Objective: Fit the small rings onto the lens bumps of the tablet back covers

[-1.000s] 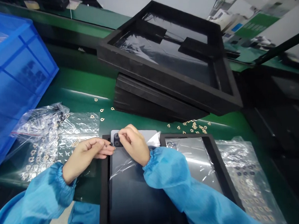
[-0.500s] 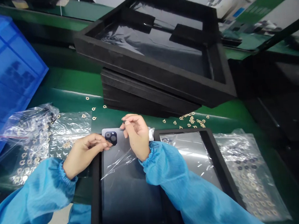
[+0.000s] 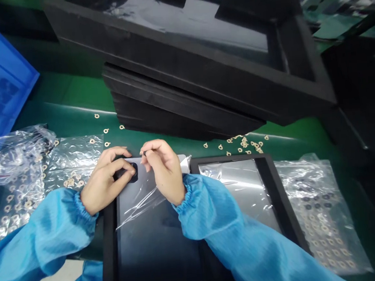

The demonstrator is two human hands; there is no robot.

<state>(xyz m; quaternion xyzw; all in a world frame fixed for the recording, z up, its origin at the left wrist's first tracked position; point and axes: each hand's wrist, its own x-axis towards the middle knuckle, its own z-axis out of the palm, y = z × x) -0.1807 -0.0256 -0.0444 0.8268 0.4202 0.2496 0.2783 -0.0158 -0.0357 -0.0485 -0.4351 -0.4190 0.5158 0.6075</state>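
My left hand lies over a black camera lens module, its fingertips pressing on and mostly hiding it. The module sits near the top of a dark phone back, which lies in a black tray frame. My right hand is beside it, with thumb and fingertips pinching a small dark piece. A clear plastic film lies loosely over the phone just below both hands.
A stack of black foam trays stands beyond the hands, with small gold rings scattered on the green mat. Ring-filled plastic bags lie left, a blue crate far left, another black tray and bag right.
My left hand has moved onto the camera module and now covers it instead of resting beside it. My right hand has shifted slightly left, and the whole scene has drifted with my head.
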